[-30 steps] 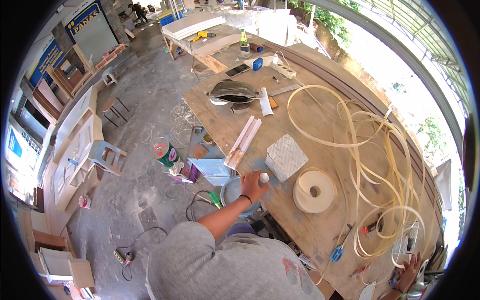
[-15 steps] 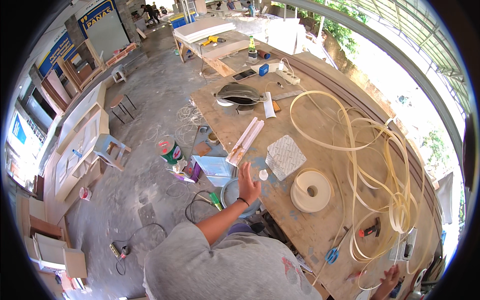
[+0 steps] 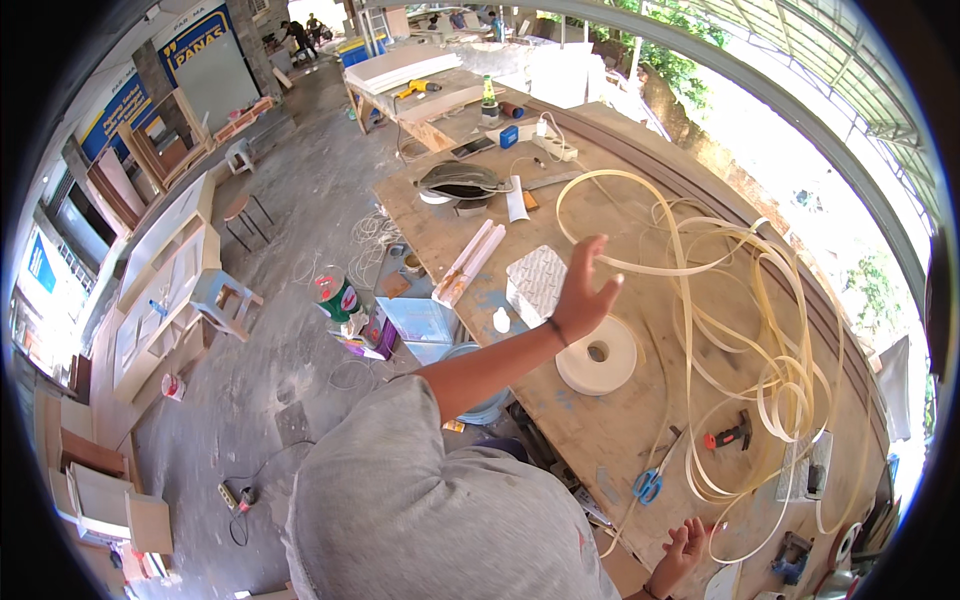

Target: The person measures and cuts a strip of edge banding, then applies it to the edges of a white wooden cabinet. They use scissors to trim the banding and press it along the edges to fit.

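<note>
My left hand [image 3: 584,296] is raised over the workbench with fingers stretched and thumb apart, holding nothing. Its fingertips are beside a loop of pale edge-banding strip [image 3: 679,262], and I cannot tell whether they touch it. Below the wrist lies a thick white roll of banding [image 3: 597,355], with a pale wrapped slab [image 3: 535,281] just to the left. My right hand [image 3: 685,545] is low at the bench's near side, fingers loosely bent and apart, close to a hanging curve of the strip. No held object shows in it. The strip's tangled coils [image 3: 790,400] spread over the right side.
Blue-handled scissors [image 3: 647,486] and a red-and-black hand tool [image 3: 727,436] lie among the strips. A pouch [image 3: 459,181], pink-white bars [image 3: 470,262] and a small white bottle [image 3: 501,320] sit farther left. Beside the bench stand a blue bucket [image 3: 487,404] and a green-labelled container [image 3: 338,295].
My left hand has swung right and away from me, from the bench's left edge to the strip loop. My right hand has come left, farther into view. The view has shifted slightly.
</note>
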`<state>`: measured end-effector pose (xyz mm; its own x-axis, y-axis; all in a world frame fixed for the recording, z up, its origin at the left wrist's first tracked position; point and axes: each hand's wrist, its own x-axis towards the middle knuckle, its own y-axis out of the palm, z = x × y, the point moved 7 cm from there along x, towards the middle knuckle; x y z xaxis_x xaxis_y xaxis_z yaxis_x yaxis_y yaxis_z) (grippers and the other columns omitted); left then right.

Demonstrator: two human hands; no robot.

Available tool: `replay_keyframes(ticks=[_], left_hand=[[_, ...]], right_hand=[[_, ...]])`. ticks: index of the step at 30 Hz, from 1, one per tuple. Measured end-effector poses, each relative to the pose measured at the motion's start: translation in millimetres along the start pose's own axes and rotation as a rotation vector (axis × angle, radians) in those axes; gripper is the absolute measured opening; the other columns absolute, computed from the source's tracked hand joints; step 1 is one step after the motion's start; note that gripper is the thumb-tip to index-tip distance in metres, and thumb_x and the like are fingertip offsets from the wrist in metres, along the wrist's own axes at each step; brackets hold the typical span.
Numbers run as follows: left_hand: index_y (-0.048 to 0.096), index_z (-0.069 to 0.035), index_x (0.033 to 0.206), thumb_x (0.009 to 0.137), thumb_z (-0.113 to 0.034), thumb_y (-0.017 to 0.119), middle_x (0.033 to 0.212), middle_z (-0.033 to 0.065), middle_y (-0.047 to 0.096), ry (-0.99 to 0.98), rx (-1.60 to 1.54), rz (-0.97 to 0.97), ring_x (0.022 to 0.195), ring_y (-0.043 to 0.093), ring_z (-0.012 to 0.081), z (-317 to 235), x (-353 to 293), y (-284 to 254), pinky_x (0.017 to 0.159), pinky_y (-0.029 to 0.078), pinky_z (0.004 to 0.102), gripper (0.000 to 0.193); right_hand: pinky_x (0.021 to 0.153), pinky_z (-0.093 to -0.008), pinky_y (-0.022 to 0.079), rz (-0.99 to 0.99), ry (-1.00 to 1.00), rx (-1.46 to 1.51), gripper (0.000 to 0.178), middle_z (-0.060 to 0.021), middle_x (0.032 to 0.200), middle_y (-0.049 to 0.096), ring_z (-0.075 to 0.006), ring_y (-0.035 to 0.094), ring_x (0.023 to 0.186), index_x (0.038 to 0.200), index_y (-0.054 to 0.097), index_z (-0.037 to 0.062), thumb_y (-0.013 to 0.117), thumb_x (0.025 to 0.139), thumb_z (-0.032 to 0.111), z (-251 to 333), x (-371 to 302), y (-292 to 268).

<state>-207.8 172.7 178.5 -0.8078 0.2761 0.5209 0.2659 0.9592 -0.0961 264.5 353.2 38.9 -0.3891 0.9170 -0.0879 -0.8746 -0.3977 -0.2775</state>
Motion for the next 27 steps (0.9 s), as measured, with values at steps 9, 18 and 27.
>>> replay_keyframes(ticks=[9, 18, 27], left_hand=[[0.042, 0.002, 0.132, 0.080, -0.024, 0.069, 0.131, 0.0188, 0.048, -0.410, -0.085, 0.345, 0.115, 0.051, 0.0265, 95.4, 76.7, 138.6, 0.094, 0.044, 0.0359, 0.064], [0.042, 0.006, 0.130, 0.075, -0.040, 0.075, 0.114, 0.0147, 0.059, -0.574, 0.176, 0.595, 0.100, 0.059, 0.0204, 258.5, 110.9, 215.5, 0.083, 0.050, 0.0341, 0.079], [0.043, 0.005, 0.132, 0.075, -0.051, 0.070, 0.134, 0.0263, 0.048, -0.619, 0.583, 0.687, 0.117, 0.055, 0.0343, 313.2, 117.0, 264.0, 0.096, 0.046, 0.0389, 0.085]], right_hand=[[0.078, -0.0311, 0.050, -0.144, 0.111, -0.082, 0.038, -0.0102, 0.114, 0.061, -0.0197, 0.059, 0.094, 0.129, 0.052, 0.0010, 0.057, 0.095, 0.019, 4.0, -34.9, -37.6], [0.066, -0.0231, 0.046, -0.229, 0.147, -0.098, 0.038, -0.0103, 0.114, 0.062, -0.0122, 0.060, 0.083, 0.127, 0.054, 0.0015, 0.060, 0.092, 0.017, 1.2, -12.7, 3.6], [0.067, -0.0249, 0.048, -0.331, 0.231, -0.244, 0.039, -0.0116, 0.107, 0.066, -0.0105, 0.057, 0.076, 0.121, 0.058, -0.0028, 0.068, 0.086, 0.011, 32.1, -23.5, 33.6]])
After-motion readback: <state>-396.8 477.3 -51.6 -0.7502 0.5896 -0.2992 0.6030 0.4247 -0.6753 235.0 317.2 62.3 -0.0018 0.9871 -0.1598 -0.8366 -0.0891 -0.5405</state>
